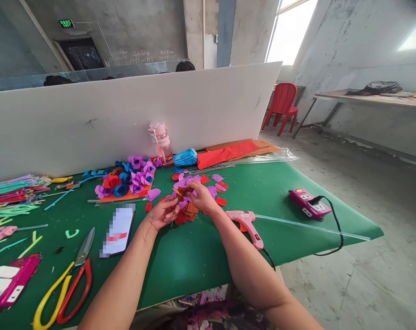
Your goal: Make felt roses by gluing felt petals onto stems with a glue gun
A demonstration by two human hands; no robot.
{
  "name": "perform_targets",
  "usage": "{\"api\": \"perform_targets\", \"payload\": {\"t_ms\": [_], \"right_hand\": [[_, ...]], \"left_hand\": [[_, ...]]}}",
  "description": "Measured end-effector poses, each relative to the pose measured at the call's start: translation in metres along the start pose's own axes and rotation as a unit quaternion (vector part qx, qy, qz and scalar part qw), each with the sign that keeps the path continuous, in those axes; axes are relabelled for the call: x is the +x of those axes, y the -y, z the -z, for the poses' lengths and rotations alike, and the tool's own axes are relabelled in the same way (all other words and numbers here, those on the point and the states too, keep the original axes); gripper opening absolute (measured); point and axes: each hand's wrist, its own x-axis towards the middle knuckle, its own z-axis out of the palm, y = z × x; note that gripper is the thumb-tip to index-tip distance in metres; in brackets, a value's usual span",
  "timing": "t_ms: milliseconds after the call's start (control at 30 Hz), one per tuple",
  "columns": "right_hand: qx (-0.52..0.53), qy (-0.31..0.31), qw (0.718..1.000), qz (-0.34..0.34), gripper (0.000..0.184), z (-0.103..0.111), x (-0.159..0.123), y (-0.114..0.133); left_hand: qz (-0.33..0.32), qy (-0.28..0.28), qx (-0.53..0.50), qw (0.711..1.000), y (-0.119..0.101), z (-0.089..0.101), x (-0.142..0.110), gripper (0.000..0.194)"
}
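Observation:
Over a pile of cut paper petals, both my hands meet at a small brown paper flower (182,194). My left hand (164,211) pinches it from the left, and a thin wire seems to stick out below those fingers. From the right, the bent fingers of my right hand (203,197) close on its edge and partly hide it. Purple petals (217,178), red petals (221,201) and brown petals (190,209) lie loose around and under the hands. Just right of my right wrist rests a pink glue gun (247,222) with a clear glue stick in its back.
Finished paper flowers (135,176) are heaped at the back left. Scissors (73,279) and a phone (120,229) lie left of my arm. A power strip (309,204) with a black cord sits on the right. Behind stand a pink bottle (160,140) and a white panel (125,119).

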Motion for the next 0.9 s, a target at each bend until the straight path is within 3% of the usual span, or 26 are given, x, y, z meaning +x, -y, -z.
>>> {"api": "perform_targets", "payload": {"t_ms": [233, 333, 433, 500, 600, 900], "right_hand": [[0.01, 0.011, 1.0, -0.008, 0.018, 0.002, 0.001, 0.002], [0.035, -0.055, 0.998, -0.008, 0.024, 0.006, 0.002, 0.008], [0.086, -0.149, 0.984, -0.046, 0.027, 0.008, 0.004, 0.013], [0.128, -0.167, 0.975, -0.07, 0.023, 0.008, 0.004, 0.016], [0.165, -0.143, 0.973, -0.072, 0.012, 0.005, 0.004, 0.019], [0.21, -0.074, 0.972, -0.072, 0.027, -0.005, 0.002, 0.027]], "left_hand": [[-0.011, -0.012, 0.041, 0.999, -0.001, -0.002, -0.001, 0.02], [-0.097, -0.068, 0.111, 0.987, -0.001, -0.007, 0.001, 0.027], [-0.22, -0.153, 0.171, 0.948, 0.002, -0.009, 0.005, 0.03], [-0.276, -0.198, 0.189, 0.922, 0.004, -0.008, 0.008, 0.032], [-0.322, -0.229, 0.208, 0.895, 0.005, -0.006, 0.011, 0.034], [-0.346, -0.242, 0.221, 0.879, 0.003, -0.013, 0.007, 0.027]]}}
